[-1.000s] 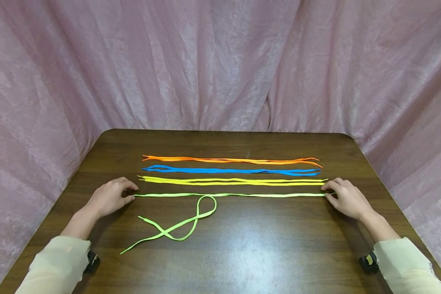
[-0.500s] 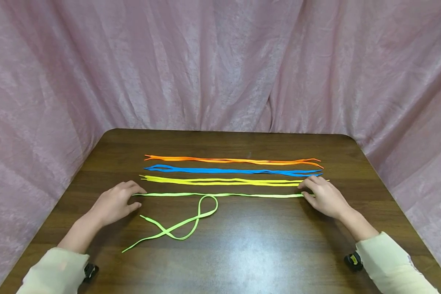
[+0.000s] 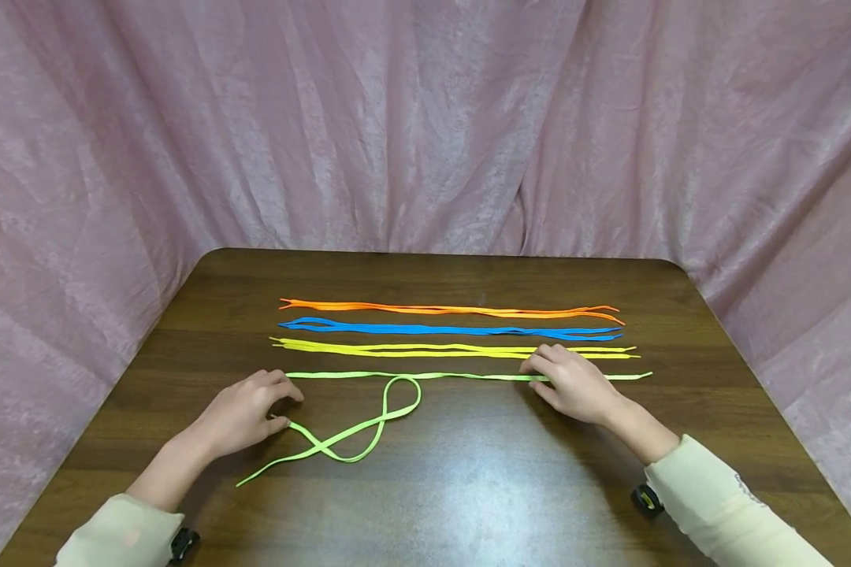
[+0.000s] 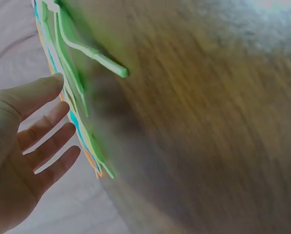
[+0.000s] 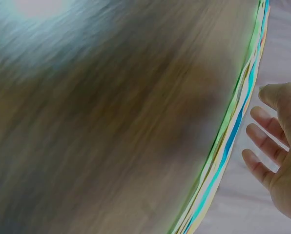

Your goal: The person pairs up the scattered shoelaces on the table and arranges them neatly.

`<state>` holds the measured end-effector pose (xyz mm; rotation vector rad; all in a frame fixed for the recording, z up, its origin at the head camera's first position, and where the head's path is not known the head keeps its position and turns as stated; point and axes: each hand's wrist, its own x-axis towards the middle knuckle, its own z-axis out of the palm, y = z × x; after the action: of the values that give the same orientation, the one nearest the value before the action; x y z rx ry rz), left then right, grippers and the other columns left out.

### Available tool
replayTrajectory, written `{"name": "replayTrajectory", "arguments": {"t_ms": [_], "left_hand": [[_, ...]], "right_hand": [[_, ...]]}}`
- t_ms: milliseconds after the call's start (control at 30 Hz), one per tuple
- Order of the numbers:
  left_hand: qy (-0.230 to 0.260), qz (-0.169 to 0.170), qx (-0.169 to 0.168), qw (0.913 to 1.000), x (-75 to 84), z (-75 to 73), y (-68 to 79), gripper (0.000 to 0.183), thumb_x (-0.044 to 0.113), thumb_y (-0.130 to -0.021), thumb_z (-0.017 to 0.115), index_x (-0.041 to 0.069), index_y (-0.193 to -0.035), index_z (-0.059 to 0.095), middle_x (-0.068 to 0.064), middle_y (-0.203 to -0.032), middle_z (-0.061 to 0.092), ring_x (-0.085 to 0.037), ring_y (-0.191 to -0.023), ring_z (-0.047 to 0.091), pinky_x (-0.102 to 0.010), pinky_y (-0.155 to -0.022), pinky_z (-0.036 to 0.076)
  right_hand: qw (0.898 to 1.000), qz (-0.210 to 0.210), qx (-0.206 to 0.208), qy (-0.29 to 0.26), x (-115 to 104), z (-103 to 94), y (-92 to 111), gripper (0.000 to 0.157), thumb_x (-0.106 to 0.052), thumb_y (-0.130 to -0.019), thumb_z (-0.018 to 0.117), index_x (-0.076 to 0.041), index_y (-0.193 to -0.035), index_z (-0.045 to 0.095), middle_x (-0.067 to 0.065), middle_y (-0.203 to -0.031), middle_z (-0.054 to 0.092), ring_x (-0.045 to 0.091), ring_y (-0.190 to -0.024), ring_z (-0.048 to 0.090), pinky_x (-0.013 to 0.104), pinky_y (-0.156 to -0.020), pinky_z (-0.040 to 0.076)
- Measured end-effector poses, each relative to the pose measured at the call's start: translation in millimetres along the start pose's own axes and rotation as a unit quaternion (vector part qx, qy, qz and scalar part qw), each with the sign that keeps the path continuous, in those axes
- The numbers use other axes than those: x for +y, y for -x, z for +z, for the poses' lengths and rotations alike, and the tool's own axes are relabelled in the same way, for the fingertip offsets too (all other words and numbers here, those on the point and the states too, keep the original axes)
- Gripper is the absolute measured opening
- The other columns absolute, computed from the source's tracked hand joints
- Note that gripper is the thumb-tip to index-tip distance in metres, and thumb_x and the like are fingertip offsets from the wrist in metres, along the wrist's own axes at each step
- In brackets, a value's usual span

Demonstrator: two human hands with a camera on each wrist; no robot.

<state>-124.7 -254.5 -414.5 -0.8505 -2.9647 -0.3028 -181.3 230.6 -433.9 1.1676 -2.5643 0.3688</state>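
A lime-green shoelace [image 3: 468, 376] lies stretched straight across the table, its right tip in sight past my right hand. In front of it on the left, a second lime-green shoelace [image 3: 358, 428] lies crossed over itself in a loop. My left hand [image 3: 244, 413] hovers with spread, relaxed fingers at the left ends of both laces, covering one end of the looped one. My right hand [image 3: 570, 384] is over the right part of the straight lace, fingers loosely bent. Both wrist views show thumb and fingers apart, with nothing between them.
Behind the green laces lie a yellow pair of shoelaces [image 3: 425, 350], a blue pair [image 3: 425, 330] and an orange pair [image 3: 425, 309], roughly parallel. The brown wooden table [image 3: 425, 520] has rounded far corners, with a pink curtain [image 3: 425, 126] behind it.
Both hands let go of the straight green lace's ends. My right hand moved left along it; my left hand moved right and nearer to the looped lace.
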Motion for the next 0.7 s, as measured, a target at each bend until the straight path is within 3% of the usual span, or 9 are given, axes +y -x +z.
{"name": "replayTrajectory", "arguments": {"t_ms": [200, 400, 700], "left_hand": [[0.007, 0.001, -0.012, 0.9999, -1.2, 5.4, -0.7, 0.026, 0.011, -0.068, 0.077, 0.018, -0.091, 0.066, 0.006, -0.090, 0.057, -0.021, -0.089, 0.058, -0.038, -0.071, 0.048], [0.010, 0.001, -0.020, 0.9998, -0.7, 9.3, -4.1, 0.026, 0.009, -0.065, 0.076, 0.023, -0.080, 0.061, 0.011, -0.081, 0.053, -0.012, -0.078, 0.054, -0.031, -0.063, 0.044], [0.012, 0.010, -0.034, 0.9993, -0.7, 10.5, -7.4, 0.029, 0.007, -0.073, 0.073, 0.026, -0.068, 0.051, 0.012, -0.074, 0.045, -0.004, -0.065, 0.042, -0.023, -0.056, 0.035]], "right_hand": [[1.000, -0.017, -0.012, -0.004, -14, 4.2, -17, 0.024, -0.014, -0.075, 0.074, -0.015, -0.097, 0.063, -0.004, -0.091, 0.058, 0.016, -0.082, 0.054, 0.032, -0.071, 0.046], [0.999, -0.028, -0.023, -0.016, -27, 9.8, -31, 0.024, -0.014, -0.077, 0.073, -0.016, -0.099, 0.063, -0.005, -0.094, 0.058, 0.016, -0.083, 0.054, 0.031, -0.071, 0.046], [0.997, -0.053, -0.053, -0.034, -49, 20.6, -56, 0.023, -0.018, -0.081, 0.068, -0.016, -0.103, 0.063, -0.004, -0.097, 0.058, 0.014, -0.084, 0.053, 0.030, -0.073, 0.044]]}}
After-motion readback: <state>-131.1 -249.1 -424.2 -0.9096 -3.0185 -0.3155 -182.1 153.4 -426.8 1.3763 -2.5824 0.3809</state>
